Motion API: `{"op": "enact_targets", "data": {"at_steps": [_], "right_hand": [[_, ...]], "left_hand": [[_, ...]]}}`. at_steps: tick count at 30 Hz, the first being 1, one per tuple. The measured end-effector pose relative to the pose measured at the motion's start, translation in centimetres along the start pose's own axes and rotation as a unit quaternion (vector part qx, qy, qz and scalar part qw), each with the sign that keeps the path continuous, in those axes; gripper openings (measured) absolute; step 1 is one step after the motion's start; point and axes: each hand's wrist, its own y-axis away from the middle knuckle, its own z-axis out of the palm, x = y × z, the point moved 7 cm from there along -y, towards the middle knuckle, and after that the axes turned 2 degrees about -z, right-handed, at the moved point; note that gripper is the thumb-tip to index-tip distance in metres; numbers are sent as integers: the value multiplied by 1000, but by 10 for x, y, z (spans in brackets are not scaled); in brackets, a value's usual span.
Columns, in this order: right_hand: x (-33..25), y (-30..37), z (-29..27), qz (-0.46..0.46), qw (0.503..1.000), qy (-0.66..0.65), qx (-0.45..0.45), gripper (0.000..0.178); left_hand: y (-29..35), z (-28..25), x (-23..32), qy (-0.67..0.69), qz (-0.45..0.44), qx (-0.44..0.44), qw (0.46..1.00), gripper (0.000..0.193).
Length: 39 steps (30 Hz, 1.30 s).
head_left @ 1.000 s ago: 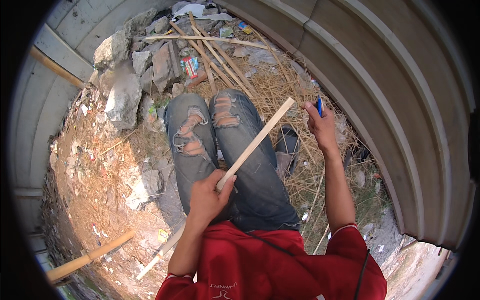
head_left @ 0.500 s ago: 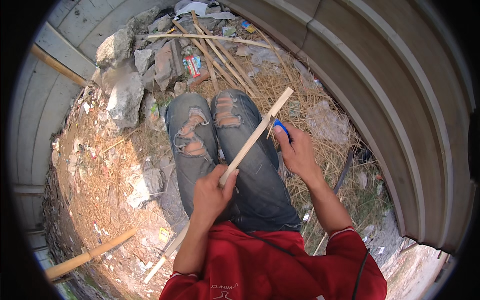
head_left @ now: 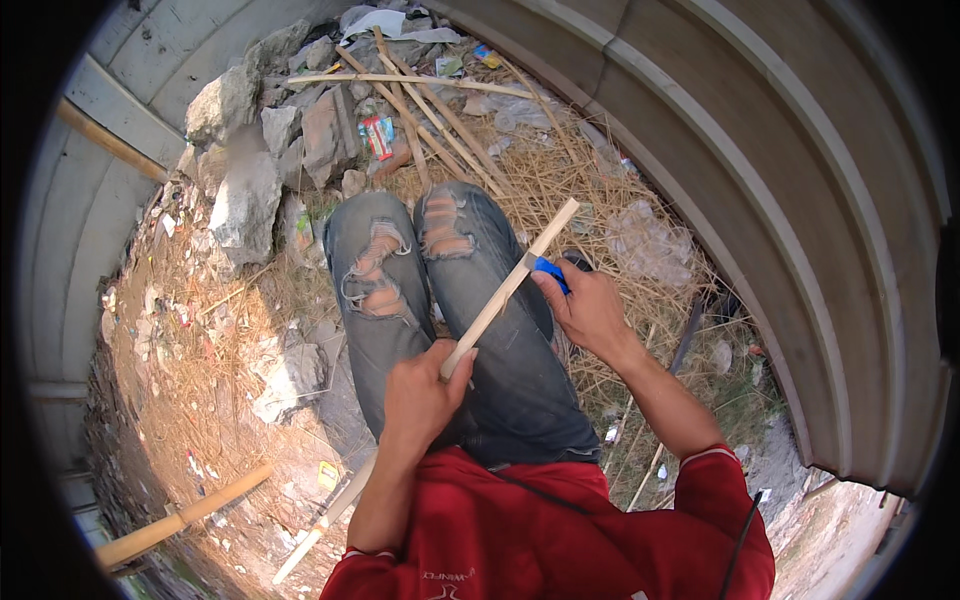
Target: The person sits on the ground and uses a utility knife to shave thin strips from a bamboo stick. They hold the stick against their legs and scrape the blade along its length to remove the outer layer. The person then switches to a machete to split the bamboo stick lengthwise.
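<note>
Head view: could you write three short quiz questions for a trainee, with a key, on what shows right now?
1. What does the left hand grip?
2. True or false: the right hand holds a blue-handled cutter.
3. The person's shirt is mostly: (a) green, (b) red, (c) white.

Key:
1. A pale wooden strip.
2. True.
3. (b).

Pale lettering [head_left: 448,576] and an emblem [head_left: 441,592] on the shirt [head_left: 540,535], near, upside down; the far wrapper's [head_left: 378,137] print is too small to read.
</note>
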Motion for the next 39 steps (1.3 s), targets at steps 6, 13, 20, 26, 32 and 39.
{"op": "enact_targets", "data": {"at_steps": [6, 13, 20, 26, 32, 39], "right_hand": [[179, -40, -54, 193, 961, -64, 189, 68], [84, -14, -17, 144, 872, -456, 107, 47], [35, -22, -19, 141, 801, -571, 114, 26], [14, -11, 12, 133, 829, -542, 36, 24], [-22, -2, -10, 15, 985, -174, 8, 37], [1, -3, -9, 30, 999, -26, -18, 49]], "left_hand": [[24, -13, -16, 96, -17, 16, 995, 15], [6, 0, 2, 97, -8, -10, 995, 17], [5, 7, -1, 65, 22, -2, 998, 20], [-3, 23, 0, 70, -10, -30, 997, 27], [-8, 33, -19, 109, -35, 1, 993, 32], [-8, 25, -15, 113, -90, -67, 987, 33]]}}
